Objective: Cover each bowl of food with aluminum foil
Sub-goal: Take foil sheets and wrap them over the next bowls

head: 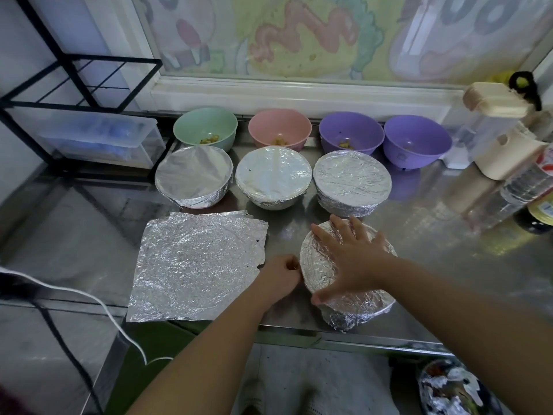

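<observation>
A foil-wrapped bowl (317, 265) sits near the steel table's front edge. My right hand (350, 259) lies flat on its top with fingers spread. My left hand (279, 275) is curled against the bowl's left side, pinching the foil at the rim. Three more foil-covered bowls (194, 175), (273, 176), (351, 182) stand in a row behind. At the back stand uncovered bowls with a little food: a green bowl (206, 128), a pink bowl (279, 130) and two purple bowls (351, 133), (417, 142). A stack of loose foil sheets (197, 265) lies to the left.
A black wire rack (74, 85) with a clear plastic box (98, 139) stands at the left. A beige container (502, 127) and bottles (526, 187) crowd the right side. A white cord (89, 298) hangs over the table's left front. A window sill runs along the back.
</observation>
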The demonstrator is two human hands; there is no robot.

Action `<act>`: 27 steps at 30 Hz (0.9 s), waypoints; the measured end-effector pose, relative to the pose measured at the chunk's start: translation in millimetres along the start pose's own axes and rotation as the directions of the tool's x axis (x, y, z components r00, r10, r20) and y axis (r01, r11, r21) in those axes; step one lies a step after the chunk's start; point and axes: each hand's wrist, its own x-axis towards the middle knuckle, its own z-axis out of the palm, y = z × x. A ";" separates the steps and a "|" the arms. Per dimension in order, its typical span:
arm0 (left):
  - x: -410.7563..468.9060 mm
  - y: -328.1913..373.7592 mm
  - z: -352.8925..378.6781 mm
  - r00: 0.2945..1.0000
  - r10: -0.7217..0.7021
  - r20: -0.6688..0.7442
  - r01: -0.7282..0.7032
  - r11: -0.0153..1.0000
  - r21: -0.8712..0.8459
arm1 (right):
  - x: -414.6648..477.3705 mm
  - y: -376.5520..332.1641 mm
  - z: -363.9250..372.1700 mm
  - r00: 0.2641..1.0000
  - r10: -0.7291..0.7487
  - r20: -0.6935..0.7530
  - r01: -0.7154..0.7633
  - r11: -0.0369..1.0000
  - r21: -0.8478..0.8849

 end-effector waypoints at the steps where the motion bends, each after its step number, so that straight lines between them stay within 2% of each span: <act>1: -1.8 0.6 1.6 0.999 -0.037 -0.013 0.035 0.996 -0.079 | -0.4 -0.3 -0.1 1.000 0.000 -0.002 0.000 1.000 -0.006; 5: -6.1 -2.5 10.6 0.980 -0.198 0.006 0.177 0.858 -0.481 | -1.2 -0.6 -0.4 1.000 -0.004 -0.007 0.004 1.000 -0.015; 7: -7.9 -4.8 13.9 0.971 -0.239 0.012 0.196 0.767 -0.611 | -0.5 -0.5 0.2 1.000 -0.005 -0.010 0.005 1.000 -0.018; 9: -10.6 -2.7 14.4 0.962 -0.272 0.005 0.206 0.717 -0.666 | 0.3 -0.4 1.1 1.000 -0.005 -0.010 0.005 1.000 -0.024; 18: -13.6 44.9 -13.9 0.975 -0.141 0.171 0.206 0.859 -0.469 | 2.7 0.2 4.8 1.000 -0.009 -0.029 0.008 1.000 -0.023; 24: -5.0 49.4 -4.1 0.952 -0.227 0.204 0.290 0.882 -0.372 | 3.2 -0.6 7.5 0.999 -0.010 -0.036 0.009 1.000 -0.030; 27: -2.3 53.1 -4.6 0.947 -0.231 0.225 0.306 0.860 -0.407 | 2.4 -0.7 7.8 0.999 -0.011 -0.042 0.010 0.999 -0.036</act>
